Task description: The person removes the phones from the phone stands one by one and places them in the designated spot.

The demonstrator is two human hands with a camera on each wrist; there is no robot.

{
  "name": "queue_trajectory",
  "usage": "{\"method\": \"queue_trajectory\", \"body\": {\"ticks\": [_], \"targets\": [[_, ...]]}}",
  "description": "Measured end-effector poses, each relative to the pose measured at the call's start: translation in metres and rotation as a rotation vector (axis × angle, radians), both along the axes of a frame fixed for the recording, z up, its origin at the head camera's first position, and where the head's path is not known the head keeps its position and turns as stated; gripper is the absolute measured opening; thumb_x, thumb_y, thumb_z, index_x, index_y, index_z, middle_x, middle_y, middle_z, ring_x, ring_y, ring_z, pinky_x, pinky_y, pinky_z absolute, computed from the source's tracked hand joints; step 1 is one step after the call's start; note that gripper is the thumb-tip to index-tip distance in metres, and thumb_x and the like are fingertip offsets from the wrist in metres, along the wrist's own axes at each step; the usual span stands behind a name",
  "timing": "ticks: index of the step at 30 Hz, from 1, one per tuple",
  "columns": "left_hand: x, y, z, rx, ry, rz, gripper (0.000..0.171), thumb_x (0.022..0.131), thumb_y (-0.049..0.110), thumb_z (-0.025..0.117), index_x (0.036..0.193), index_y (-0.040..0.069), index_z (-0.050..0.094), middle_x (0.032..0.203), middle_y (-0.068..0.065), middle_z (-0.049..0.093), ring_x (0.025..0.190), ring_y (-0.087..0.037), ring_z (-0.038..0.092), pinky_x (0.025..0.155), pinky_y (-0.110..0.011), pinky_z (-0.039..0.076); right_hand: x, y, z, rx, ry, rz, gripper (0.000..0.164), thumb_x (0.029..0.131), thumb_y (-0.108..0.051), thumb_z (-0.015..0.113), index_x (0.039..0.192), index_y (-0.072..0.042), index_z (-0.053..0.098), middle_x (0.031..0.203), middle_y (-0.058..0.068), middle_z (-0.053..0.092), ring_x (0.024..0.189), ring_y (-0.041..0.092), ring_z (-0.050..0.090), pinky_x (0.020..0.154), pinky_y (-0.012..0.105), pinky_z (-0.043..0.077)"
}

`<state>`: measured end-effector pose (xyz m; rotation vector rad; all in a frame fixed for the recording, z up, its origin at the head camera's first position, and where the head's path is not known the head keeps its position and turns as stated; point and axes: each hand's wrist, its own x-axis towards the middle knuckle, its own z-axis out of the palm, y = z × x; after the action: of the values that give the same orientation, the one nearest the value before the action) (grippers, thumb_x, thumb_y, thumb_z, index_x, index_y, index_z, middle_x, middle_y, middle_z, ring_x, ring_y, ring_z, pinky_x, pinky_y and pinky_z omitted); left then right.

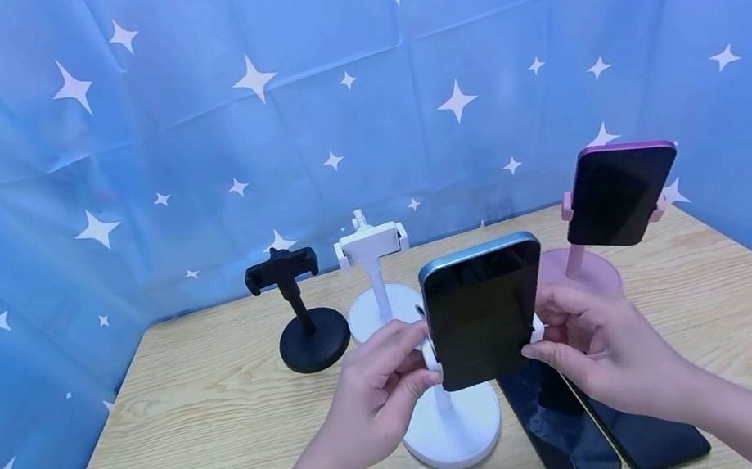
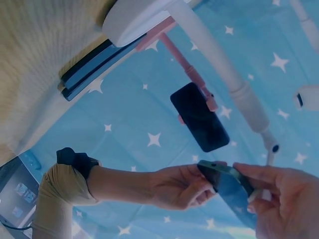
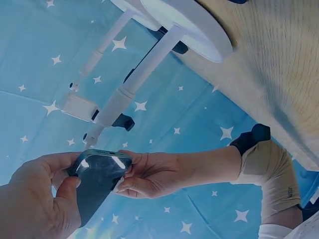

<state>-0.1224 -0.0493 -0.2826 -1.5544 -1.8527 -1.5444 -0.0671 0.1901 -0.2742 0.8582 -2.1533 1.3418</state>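
phone [image 1: 487,315] on front stand [image 1: 454,430]; flat phones [image 1: 562,436] right; other stands [image 1: 315,340] behind.

Smartphone [image 1: 486,311], blue-edged, dark-screened, upright with slight tilt, between the arms of a clamp [image 1: 430,356] on white phone stand [image 1: 457,432]. Stand's round base flat on tabletop [image 1: 234,457].
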Motion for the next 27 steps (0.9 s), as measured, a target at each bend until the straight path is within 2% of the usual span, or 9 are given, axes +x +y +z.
{"method": "queue_trajectory", "body": {"ticks": [8,15,21,24,27], "targets": [[0.006,-0.001,-0.002,-0.016,-0.059,-0.014,0.035,0.08,-0.012,0.06,0.114,-0.009,0.056,0.089,-0.011,0.057,0.064,-0.011,0.052,0.052,-0.02,0.046,0.004,0.0,-0.004,-0.041,0.028,0.033,0.041,0.064,0.023,0.067,0.095,-0.002,0.059,0.072,0.002,0.05,0.055,0.007,0.049,0.044,0.019,0.041],[0.006,-0.001,-0.004,-0.019,-0.088,-0.024,0.037,0.079,-0.014,0.06,0.115,-0.01,0.054,0.092,-0.014,0.058,0.069,-0.015,0.061,0.054,-0.022,0.05,0.005,0.002,-0.005,-0.054,0.011,0.046,0.039,0.07,0.016,0.068,0.103,-0.004,0.06,0.076,0.004,0.055,0.057,0.007,0.052,0.05,0.016,0.046],[0.007,-0.003,-0.002,-0.052,-0.118,-0.025,0.037,0.079,-0.012,0.06,0.115,-0.008,0.054,0.095,-0.015,0.059,0.073,-0.016,0.062,0.062,-0.025,0.053,0.007,0.003,-0.003,-0.025,-0.002,0.014,0.053,0.066,0.022,0.067,0.112,-0.002,0.059,0.092,-0.001,0.065,0.067,0.008,0.06,0.062,0.017,0.052],[0.004,-0.004,0.0,-0.053,-0.1,-0.035,0.036,0.078,-0.011,0.062,0.113,-0.006,0.056,0.097,-0.015,0.06,0.076,-0.016,0.062,0.067,-0.028,0.054,0.008,0.002,0.001,0.012,-0.01,-0.011,0.052,0.069,0.017,0.068,0.116,-0.002,0.058,0.101,-0.004,0.065,0.077,0.008,0.063,0.068,0.018,0.052],[-0.003,-0.005,0.003,-0.049,-0.044,-0.028,0.041,0.073,-0.009,0.068,0.112,-0.003,0.057,0.098,-0.013,0.06,0.08,-0.017,0.059,0.067,-0.028,0.054,0.009,0.001,0.005,0.067,-0.012,-0.035,0.054,0.069,0.014,0.07,0.119,-0.003,0.057,0.106,-0.007,0.064,0.084,0.006,0.062,0.072,0.016,0.051]]}}
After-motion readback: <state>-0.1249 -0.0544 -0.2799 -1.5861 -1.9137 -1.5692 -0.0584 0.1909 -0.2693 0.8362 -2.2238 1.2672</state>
